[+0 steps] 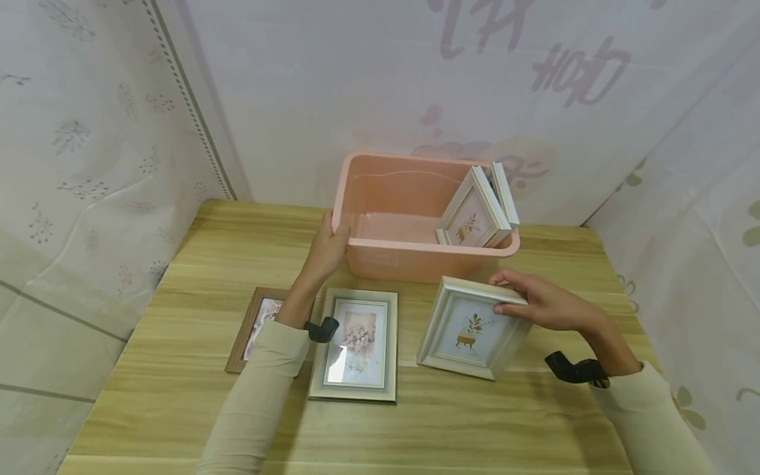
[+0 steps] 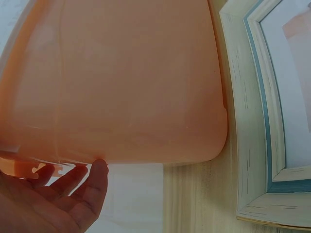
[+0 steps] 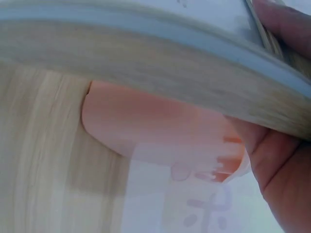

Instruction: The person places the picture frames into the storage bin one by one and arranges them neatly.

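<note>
Picture frame (image 1: 466, 330): in the head view, tilted in front of the pink tub (image 1: 410, 265), upper corner grasped in the grip of the right hand (image 1: 543, 303); only here do the tub's contents, white frames (image 1: 470, 224), show. Left wrist view: left hand (image 2: 63, 204), grip clasping smooth plastic rim; flower frame (image 2: 251, 107), streaked cream moulding, blue band. Right wrist view: held frame's thick, blurred edge.

1. Left arm (image 1: 252, 406) slants up from the bottom edge, left of centre.
2. Left hand (image 1: 328, 247), near mid-frame, grips with bent fingers.
3. Right arm (image 1: 650, 412) reaches in from the lower right.
4. Right hand (image 1: 546, 301), right of centre, points leftward, pinching.
</note>
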Demonstrator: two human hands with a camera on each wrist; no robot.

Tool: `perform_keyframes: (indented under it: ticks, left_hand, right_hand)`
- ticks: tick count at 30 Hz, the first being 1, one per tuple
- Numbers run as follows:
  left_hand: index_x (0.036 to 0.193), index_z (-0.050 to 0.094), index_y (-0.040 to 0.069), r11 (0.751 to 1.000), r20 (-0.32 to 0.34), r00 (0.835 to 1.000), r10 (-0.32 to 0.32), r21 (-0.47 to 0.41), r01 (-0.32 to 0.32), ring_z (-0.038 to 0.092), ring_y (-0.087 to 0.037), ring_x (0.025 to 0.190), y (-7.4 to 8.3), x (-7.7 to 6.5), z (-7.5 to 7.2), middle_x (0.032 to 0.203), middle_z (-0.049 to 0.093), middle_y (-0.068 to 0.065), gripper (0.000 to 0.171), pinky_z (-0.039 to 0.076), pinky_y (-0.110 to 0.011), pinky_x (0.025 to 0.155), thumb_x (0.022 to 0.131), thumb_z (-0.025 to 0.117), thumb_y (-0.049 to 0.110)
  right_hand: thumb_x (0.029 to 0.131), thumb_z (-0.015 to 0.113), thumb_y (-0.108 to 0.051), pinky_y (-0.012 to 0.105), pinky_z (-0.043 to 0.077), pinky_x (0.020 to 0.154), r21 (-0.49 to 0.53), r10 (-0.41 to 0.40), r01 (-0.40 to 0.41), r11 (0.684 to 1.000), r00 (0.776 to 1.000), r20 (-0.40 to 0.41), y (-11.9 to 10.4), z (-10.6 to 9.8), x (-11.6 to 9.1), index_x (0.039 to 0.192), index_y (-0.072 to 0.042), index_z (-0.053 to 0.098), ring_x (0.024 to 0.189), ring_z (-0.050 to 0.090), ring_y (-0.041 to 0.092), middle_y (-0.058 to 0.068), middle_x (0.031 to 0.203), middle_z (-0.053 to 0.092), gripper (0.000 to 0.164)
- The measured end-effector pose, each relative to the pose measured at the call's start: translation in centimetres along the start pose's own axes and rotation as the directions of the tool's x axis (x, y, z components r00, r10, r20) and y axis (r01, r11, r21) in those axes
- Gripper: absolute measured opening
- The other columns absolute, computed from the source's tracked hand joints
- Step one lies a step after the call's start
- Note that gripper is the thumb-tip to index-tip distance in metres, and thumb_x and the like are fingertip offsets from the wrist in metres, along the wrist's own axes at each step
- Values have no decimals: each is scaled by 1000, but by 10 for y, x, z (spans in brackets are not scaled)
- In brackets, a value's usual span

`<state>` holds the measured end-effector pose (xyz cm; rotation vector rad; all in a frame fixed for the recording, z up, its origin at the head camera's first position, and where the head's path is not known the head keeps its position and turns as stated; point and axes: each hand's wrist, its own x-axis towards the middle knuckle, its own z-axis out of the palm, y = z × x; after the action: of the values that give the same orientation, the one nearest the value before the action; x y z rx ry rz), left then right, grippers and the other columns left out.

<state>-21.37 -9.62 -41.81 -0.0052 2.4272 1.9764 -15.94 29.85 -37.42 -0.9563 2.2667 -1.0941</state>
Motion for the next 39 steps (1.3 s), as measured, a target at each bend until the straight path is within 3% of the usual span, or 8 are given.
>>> perform_keyframes:
  ticks: [7,13,18,22,25,30,39]
  left_hand:
    - [141,43,-1,1000,-2,1000,10,10,-10,45,-18,75,-3,2,1,93,47,-9,41,39,-28,63,110,39,26]
    - [142,42,-1,1000,3,1000,15,19,-15,44,-18,74,-2,1,1,92,47,-8,45,38,-28,62,110,38,31]
    - [143,42,-1,1000,5,1000,18,10,-18,44,-18,74,-2,1,0,90,47,-8,44,38,-27,61,110,39,28]
    - [142,43,-1,1000,2,1000,21,15,-21,45,-18,74,-2,1,0,91,47,-8,44,38,-28,62,110,39,29]
    - [142,43,0,1000,-1,1000,23,15,-23,45,-18,74,-2,1,0,91,47,-8,44,38,-29,63,110,38,29]
    - [144,42,-1,1000,-7,1000,18,12,-18,44,-18,74,0,1,-1,91,47,-8,45,38,-29,63,110,38,28]
    - [142,43,0,1000,-2,1000,20,15,-20,43,-18,72,-1,0,-1,89,47,-8,43,37,-28,61,110,38,29]
  right_hand:
    - [100,64,3,33,58,68,-76,-53,46,996,994,-98,-10,0,-1,145,-8,53,89,70,13,8,113,70,48]
    - [98,66,4,30,57,69,-166,-97,60,984,969,-225,-23,-4,-1,152,-9,51,88,67,10,11,122,68,58]
    - [94,67,10,25,55,67,-215,-160,93,972,933,-322,-35,-11,-2,148,-11,57,85,66,10,9,117,70,59]
    - [89,69,16,20,54,69,-262,-223,131,956,905,-363,-43,-19,-1,145,-9,60,86,66,8,-5,125,67,62]
    - [85,73,17,17,53,70,-315,-262,139,939,882,-392,-51,-26,1,142,-7,64,85,66,5,-9,124,67,62]
    - [78,78,18,12,50,72,-412,-321,129,902,838,-441,-62,-34,5,135,-6,69,85,64,1,-1,118,71,63]
    - [84,74,18,12,49,74,-346,-245,79,935,850,-467,-77,-42,6,140,-7,65,89,63,3,-20,122,64,62]
